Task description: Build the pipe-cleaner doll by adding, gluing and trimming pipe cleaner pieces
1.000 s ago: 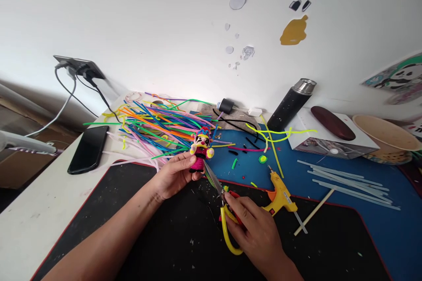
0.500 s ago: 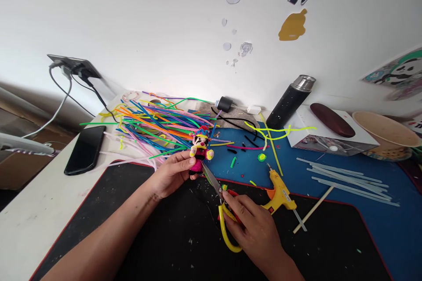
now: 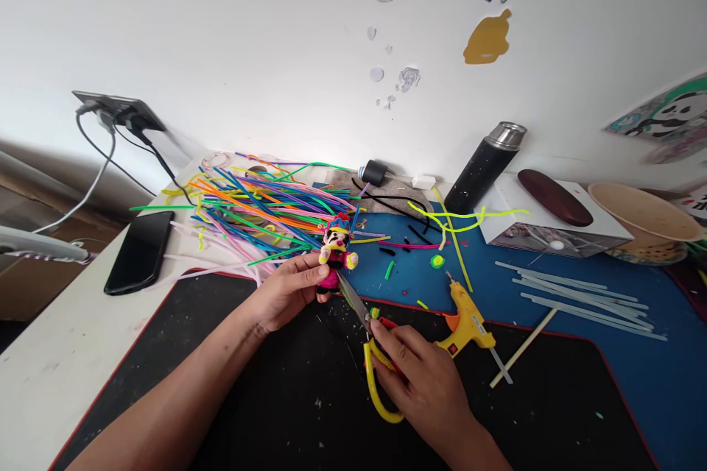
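My left hand (image 3: 292, 283) is closed around the lower body of a small doll (image 3: 334, 254) made of coloured fuzzy stems, with a pink outfit, yellow hands and a blue-and-red hat. The doll stands roughly upright in the grip, its front towards me. In my right hand (image 3: 417, 375) are scissors (image 3: 378, 375) with yellow handles. Their blades point up and left, and the tips are at the doll's lower right side; whether they touch it I cannot tell. Beneath the blades and right hand, small green, yellow and red pieces are partly hidden.
A pile of colourful pipe cleaners (image 3: 265, 206) lies behind the left hand, with a phone (image 3: 139, 252) at its left. To the right are a yellow glue gun (image 3: 467, 316), glue sticks (image 3: 585, 298) and a wooden stick (image 3: 523, 348). A black thermos (image 3: 486, 165) stands by the wall.
The whole view has shifted slightly. Both hands keep nearly the same pose, with the doll and the scissors still held and the blade tips beside the doll.
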Demonstrator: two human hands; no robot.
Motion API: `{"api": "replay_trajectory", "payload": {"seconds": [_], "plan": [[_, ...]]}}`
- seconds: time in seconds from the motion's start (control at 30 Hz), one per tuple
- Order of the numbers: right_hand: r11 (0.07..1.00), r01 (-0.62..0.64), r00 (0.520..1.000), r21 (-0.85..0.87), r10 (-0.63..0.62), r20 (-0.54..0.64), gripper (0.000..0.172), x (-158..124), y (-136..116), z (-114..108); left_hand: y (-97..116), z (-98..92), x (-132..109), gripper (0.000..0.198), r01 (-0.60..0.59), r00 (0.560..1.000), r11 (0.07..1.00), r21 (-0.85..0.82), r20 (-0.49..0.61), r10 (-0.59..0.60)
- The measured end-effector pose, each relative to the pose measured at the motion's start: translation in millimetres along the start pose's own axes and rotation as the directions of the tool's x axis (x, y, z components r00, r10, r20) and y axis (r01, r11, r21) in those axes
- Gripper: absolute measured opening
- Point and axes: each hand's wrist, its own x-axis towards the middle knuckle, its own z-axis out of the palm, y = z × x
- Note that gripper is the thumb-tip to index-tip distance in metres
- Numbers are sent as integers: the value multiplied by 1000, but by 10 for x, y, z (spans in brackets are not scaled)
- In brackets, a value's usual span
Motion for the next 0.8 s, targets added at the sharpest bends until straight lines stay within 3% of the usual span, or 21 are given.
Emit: {"api": "replay_trajectory", "payload": {"seconds": [0.4, 0.63, 0.8], "plan": [[992, -31, 999, 120, 28, 21, 43, -52, 12, 23, 14, -47, 22, 36, 107, 994, 994, 10, 15, -107], [994, -48, 999, 93, 48, 5, 40, -23, 3, 33, -22, 4, 14, 31, 37, 998, 998, -44, 46, -35], [996, -55, 998, 69, 56, -7, 38, -24, -11, 36, -42, 47, 11, 33, -7, 1000, 998, -62, 11, 7]]}}
